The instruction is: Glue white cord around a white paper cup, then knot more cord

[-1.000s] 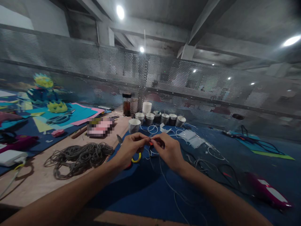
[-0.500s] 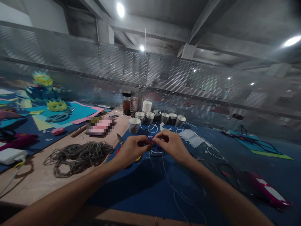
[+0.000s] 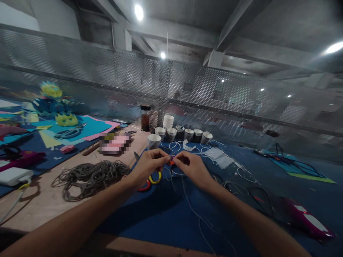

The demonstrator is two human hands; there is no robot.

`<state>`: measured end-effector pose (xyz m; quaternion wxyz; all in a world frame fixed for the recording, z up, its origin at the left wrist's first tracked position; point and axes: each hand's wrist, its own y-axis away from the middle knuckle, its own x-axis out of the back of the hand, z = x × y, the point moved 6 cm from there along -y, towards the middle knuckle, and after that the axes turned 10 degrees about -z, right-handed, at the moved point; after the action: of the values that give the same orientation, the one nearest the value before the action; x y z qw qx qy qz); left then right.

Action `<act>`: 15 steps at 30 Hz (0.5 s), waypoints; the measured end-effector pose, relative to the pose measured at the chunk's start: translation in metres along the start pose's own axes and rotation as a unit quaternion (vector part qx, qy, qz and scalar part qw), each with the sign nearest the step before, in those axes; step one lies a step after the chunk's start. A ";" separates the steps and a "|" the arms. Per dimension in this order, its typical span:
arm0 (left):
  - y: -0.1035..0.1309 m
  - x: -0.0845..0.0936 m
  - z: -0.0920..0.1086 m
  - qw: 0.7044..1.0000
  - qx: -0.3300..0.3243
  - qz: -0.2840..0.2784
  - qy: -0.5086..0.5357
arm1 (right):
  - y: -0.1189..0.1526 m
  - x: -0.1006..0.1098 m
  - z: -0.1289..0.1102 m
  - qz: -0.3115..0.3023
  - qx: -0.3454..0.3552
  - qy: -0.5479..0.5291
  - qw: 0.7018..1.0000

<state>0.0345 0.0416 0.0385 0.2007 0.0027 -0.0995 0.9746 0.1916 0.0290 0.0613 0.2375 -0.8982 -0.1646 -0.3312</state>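
My left hand (image 3: 153,163) and my right hand (image 3: 190,166) meet near the middle of the view, fingertips pinched together on a small dark beaded piece (image 3: 172,158) with orange and purple on it. Its exact shape is hard to make out. A thin pale cord (image 3: 187,200) hangs below my right hand and trails over the blue mat (image 3: 150,223). Scissors with red and yellow handles (image 3: 155,178) lie under and beside my left hand, their blade tip showing behind it.
Paper cups (image 3: 188,134) and a jar (image 3: 145,118) stand behind my hands. Grey cord (image 3: 92,176) is heaped at left, near blue scissors (image 3: 69,132) and coloured paper. White scraps (image 3: 219,157) and a magenta device (image 3: 308,217) lie at right.
Both hands have shifted slightly, and my left fingers sit a little higher. More of the scissors' red and yellow handles shows, and orange is now visible between my hands.
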 end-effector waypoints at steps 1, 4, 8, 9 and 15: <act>0.000 0.001 0.001 1.000 0.001 0.010 -0.016 | 0.003 -0.001 -0.004 0.010 0.013 0.040 0.999; 0.003 0.001 0.006 0.994 -0.006 0.031 -0.101 | 0.009 -0.003 -0.017 0.018 0.053 0.129 0.990; 0.007 -0.007 0.012 0.963 -0.061 0.012 -0.261 | 0.012 -0.001 -0.024 0.006 0.066 0.186 0.980; 0.007 -0.009 0.012 0.955 -0.074 0.000 -0.288 | 0.011 0.001 -0.024 0.005 0.062 0.184 0.981; 0.004 -0.015 -0.003 0.966 -0.058 -0.095 -0.233 | -0.001 0.012 -0.005 -0.074 -0.023 -0.004 0.997</act>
<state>0.0470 0.0328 0.0340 0.2633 0.2274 -0.1987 0.9162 0.1971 0.0293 0.0729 0.1905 -0.8901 -0.2239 -0.3483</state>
